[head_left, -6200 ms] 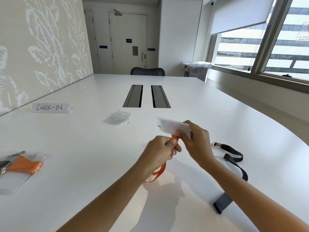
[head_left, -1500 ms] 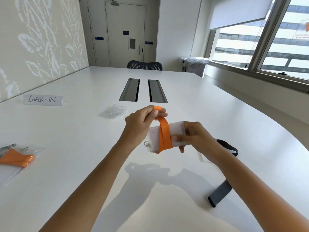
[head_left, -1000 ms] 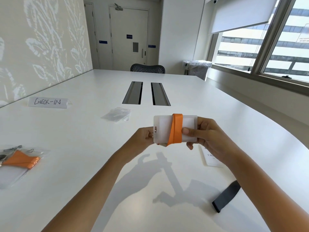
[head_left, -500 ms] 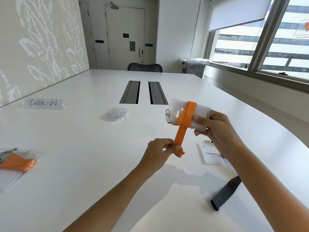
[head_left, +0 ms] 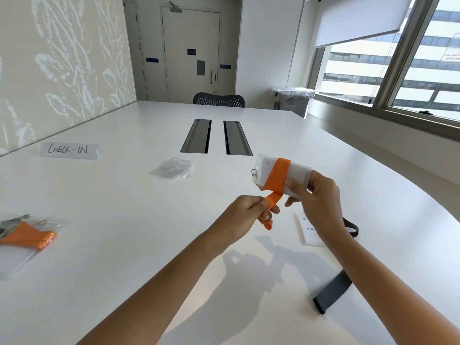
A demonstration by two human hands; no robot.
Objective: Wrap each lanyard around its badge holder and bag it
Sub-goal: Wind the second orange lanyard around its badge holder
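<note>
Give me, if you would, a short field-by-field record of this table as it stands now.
Left hand: pinches the loose tail of the orange lanyard
Right hand: holds the badge holder above the table, thumb on the wrapped band
Wrap: lanyard circles the holder; a short tail remains free
Finished: one bagged set at the table's left edge
Waiting: second badge with dark lanyard, partly behind the right wrist
Spare bags: clear, mid-table
Sign: CHECK-IN card, far left
</note>
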